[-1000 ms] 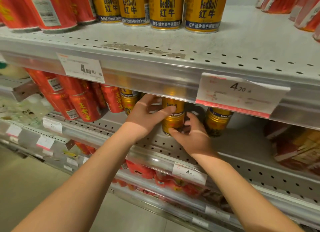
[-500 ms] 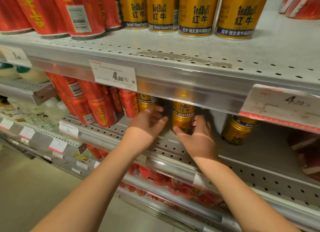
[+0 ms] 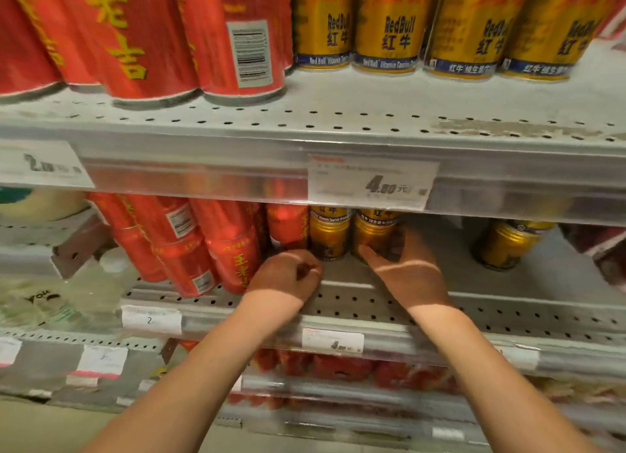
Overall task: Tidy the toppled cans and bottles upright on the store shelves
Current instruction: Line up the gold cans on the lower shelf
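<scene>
Our right hand [image 3: 410, 276] wraps a gold can [image 3: 374, 232], thumb on its front, fingers round its right side. Our left hand [image 3: 288, 278] rests just beside it, fingers curled in on nothing we can see. Both reach onto the middle shelf [image 3: 525, 283], grey painted metal pierced with rows of holes, under the upper shelf [image 3: 338, 122] of the same make. Tall red cans [image 3: 216, 249] crowd its left part, several leaning. The held can stands upright, long axis vertical, tight against a neighbouring gold can [image 3: 328, 237] on its left; both are smooth, glossy cylinders. A lone gold can [image 3: 508, 244] sits well apart to the right and seems tilted; we judge the right hand nearer to it. A paper price tag [image 3: 372, 185] hangs above.
</scene>
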{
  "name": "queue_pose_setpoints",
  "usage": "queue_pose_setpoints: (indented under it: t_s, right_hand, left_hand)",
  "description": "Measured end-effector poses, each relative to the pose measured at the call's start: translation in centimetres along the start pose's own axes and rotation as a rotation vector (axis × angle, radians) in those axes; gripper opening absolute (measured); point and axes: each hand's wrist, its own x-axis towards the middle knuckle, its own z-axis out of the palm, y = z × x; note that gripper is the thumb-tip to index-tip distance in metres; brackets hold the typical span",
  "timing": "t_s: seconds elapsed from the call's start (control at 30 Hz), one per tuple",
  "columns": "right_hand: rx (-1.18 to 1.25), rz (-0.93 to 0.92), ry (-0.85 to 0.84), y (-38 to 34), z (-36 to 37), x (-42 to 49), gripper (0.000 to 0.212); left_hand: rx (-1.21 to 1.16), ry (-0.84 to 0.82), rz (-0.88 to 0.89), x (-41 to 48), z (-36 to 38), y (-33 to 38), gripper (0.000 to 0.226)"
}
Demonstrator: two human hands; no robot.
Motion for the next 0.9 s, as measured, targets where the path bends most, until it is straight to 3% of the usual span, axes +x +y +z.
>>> queue_pose_setpoints:
  t_s: [0.2, 0.37, 0.53, 0.67, 0.8, 0.9]
  right_hand:
    - [0.001, 0.030, 0.007, -0.6, 0.2, -0.3, 0.063]
    - [0.018, 0.036, 0.041, 1.1, -0.9, -2.1, 0.069]
    - [0.043, -0.015, 0.176, 3.0, -4.5, -3.1, 0.039]
    - [0.051, -0.059, 0.394, 4.4, -8.5, -2.9, 0.007]
    - [0.065, -0.096, 0.542, 7.7, -12.6, -1.8, 0.028]
    - [0.024, -0.061, 0.448, 10.8, -13.7, -0.6, 0.049]
  left_hand:
    - [0.037, -0.022, 0.037, 0.1, 0.1, 0.2, 0.016]
    - [0.037, -0.034, 0.056, 0.0, 0.0, 0.2, 0.015]
    - [0.059, -0.058, 0.049, -0.1, 0.0, 0.9, 0.013]
    - [0.050, -0.050, 0.096, -0.4, 0.3, 2.1, 0.011]
    - [-0.085, 0.029, 0.233, -1.0, 2.8, 6.0, 0.008]
    - [-0.270, 0.086, 0.281, -0.5, 5.9, 9.8, 0.018]
